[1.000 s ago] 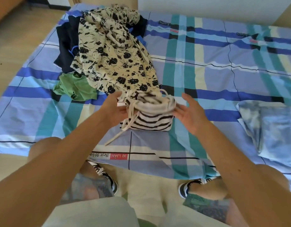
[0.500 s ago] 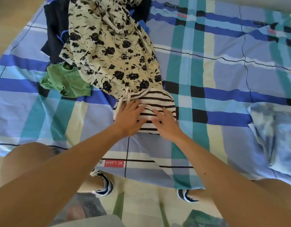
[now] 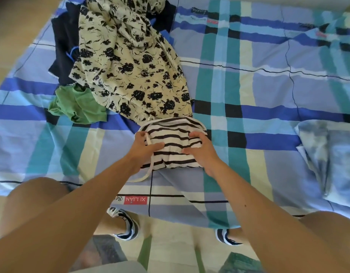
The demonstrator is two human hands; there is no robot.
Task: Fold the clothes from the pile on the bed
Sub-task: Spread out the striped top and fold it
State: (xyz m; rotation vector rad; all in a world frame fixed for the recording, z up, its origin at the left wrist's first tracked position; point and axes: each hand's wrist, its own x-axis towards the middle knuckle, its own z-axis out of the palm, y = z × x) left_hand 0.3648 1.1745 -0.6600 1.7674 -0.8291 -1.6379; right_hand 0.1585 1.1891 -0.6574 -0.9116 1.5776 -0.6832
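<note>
A folded black-and-white striped garment (image 3: 174,138) lies on the plaid bed sheet (image 3: 249,85) near the front edge. My left hand (image 3: 143,149) holds its left side, thumb across the top and fingers curled over the edge. My right hand (image 3: 202,152) holds the right side the same way. A white drawstring (image 3: 144,177) trails out beneath my left hand. Just behind lies the pile: a cream floral garment (image 3: 130,75) on top, a dark navy garment (image 3: 63,46) under it, and a green garment (image 3: 77,107) at its left.
A folded pale blue tie-dye garment (image 3: 332,154) rests at the right of the bed. The front edge of the bed runs just above my knees and my striped shoes (image 3: 126,227). Wooden floor shows at the far left.
The striped bundle came down onto the sheet and both hands pressed its top. Now the hands have slid apart to its left and right sides.
</note>
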